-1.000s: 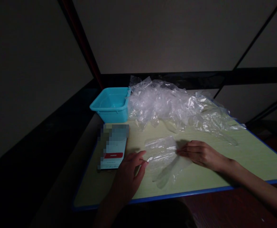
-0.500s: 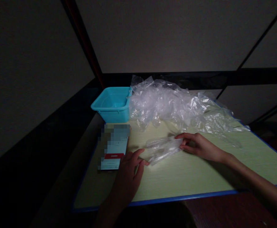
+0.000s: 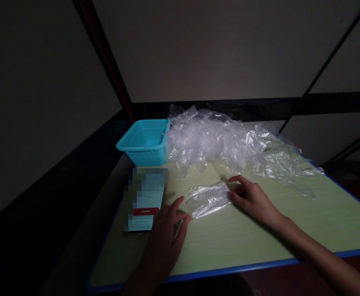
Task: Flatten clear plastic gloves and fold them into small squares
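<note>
Plastic glove (image 3: 207, 199) lies folded on the bench (image 3: 260, 238) between my open left hand (image 3: 167, 224) and open right hand (image 3: 251, 198), fingertips at each end, so I'd press lightly or it'll probably spring open.

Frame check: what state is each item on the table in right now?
plastic glove: folded, flat on table
glove pile: loose, crumpled heap
teal bin: upright, looks empty
phone: face up, screen lit
left hand: open, fingertips at glove's edge
right hand: open, touching glove's other end

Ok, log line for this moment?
left hand: touching left end of folded glove | right hand: open at its right end | glove: flat on table | nearby: phone, teal bin, glove pile
</note>
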A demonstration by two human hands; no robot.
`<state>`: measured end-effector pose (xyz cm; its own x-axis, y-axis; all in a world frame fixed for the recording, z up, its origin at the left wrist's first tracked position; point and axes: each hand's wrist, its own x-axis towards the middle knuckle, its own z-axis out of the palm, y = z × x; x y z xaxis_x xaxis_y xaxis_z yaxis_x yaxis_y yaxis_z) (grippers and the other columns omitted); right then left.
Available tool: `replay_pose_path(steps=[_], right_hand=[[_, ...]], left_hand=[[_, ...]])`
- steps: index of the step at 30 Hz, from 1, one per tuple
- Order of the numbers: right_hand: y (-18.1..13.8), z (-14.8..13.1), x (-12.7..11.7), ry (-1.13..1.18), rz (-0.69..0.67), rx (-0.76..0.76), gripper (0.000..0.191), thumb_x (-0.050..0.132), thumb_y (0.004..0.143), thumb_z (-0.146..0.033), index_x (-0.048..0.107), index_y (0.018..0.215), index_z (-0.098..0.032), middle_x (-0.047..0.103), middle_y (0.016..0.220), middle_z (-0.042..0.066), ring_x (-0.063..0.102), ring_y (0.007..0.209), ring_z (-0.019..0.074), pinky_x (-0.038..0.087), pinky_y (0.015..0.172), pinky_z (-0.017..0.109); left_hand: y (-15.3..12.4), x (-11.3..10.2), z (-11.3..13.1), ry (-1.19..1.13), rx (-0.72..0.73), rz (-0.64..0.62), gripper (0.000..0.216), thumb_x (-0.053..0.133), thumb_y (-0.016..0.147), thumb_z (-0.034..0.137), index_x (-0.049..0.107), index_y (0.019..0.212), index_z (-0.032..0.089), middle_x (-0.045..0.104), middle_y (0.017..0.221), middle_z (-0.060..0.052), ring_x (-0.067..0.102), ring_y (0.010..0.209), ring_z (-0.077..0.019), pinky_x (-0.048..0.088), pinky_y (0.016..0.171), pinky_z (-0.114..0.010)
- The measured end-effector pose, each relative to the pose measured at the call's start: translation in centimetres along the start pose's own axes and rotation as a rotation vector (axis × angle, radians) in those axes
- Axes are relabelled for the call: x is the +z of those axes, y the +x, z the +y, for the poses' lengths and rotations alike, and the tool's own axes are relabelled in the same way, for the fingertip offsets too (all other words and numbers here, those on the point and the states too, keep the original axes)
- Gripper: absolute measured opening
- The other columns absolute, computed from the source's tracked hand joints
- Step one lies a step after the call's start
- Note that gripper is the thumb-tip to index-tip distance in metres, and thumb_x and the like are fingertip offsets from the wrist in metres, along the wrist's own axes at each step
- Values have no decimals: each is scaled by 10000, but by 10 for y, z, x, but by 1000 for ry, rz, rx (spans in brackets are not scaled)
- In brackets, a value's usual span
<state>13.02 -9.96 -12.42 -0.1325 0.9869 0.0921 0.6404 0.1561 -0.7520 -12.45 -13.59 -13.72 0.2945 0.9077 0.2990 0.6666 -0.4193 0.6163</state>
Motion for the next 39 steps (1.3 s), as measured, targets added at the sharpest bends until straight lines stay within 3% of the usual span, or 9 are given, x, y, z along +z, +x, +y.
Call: replay_pose_path(steps=[6, 12, 18, 21, 26, 31, 34, 39], right_hand=[[-1, 0, 4, -85, 58, -27, 180, 463, 753, -207, 483, 929, -176, 583, 579, -9, 504, 498, 136, 361, 492, 253], [0, 1, 7, -96, 109, -21, 123, 457, 736, -182, 461, 859, -196, 570, 547, -19, 494, 466, 130, 337, 464, 247], [-5, 3, 0, 40, 75, 69, 75, 480, 739, -208, 431, 795, -201, 568, 542, -13, 522, 470, 138, 360, 454, 247], [-5, 9, -6, 112, 73, 62, 107, 495, 760, -260, 438, 821, -193, 576, 619, 7, 542, 502, 143, 397, 464, 256], [1, 16, -16, 75, 56, -100, 98, 457, 780, -200, 493, 867, -177, 572, 758, 49, 554, 673, 161, 440, 562, 268], [7, 14, -15, 8, -23, -159, 379, 380, 690, -48, 485, 1039, -150, 562, 791, 42, 538, 676, 156, 420, 576, 268], [8, 13, -13, -2, -28, -195, 407, 375, 664, -27, 486, 1036, -151, 565, 830, 49, 532, 707, 159, 416, 596, 272], [1, 12, -16, 11, -47, -206, 377, 382, 666, -28, 487, 1007, -151, 563, 824, 47, 525, 697, 156, 423, 611, 286]], left_hand=[[-2, 0, -2, 21, -3, -30, 415, 410, 896, 240, 284, 1291, 229, 670, 900, -18, 563, 925, -222, 330, 925, -465], [-3, -3, -7, 121, 117, 101, 379, 449, 851, 190, 409, 1224, 245, 634, 994, -36, 587, 865, -206, 445, 814, -382], [-3, -7, -4, 176, 237, 211, 257, 452, 847, 154, 508, 1088, 224, 634, 961, -32, 590, 881, -192, 458, 806, -348], [-3, -7, -3, 183, 312, 200, 241, 448, 849, 131, 519, 1062, 215, 640, 970, -33, 587, 905, -187, 445, 839, -354], [-3, -6, 0, 166, 384, 136, 243, 432, 842, 94, 543, 1024, 210, 638, 960, -35, 582, 886, -177, 449, 827, -344], [-7, 1, 21, 132, 484, -2, 269, 425, 818, 55, 554, 1016, 182, 651, 926, -42, 585, 851, -179, 463, 794, -332], [-8, 8, 37, 109, 468, -88, 240, 434, 813, 79, 562, 994, 172, 655, 923, -50, 588, 833, -190, 486, 764, -339], [-6, 15, 41, 154, 438, -85, 267, 432, 811, 79, 558, 1031, 161, 655, 994, -75, 602, 899, -213, 504, 796, -382]])
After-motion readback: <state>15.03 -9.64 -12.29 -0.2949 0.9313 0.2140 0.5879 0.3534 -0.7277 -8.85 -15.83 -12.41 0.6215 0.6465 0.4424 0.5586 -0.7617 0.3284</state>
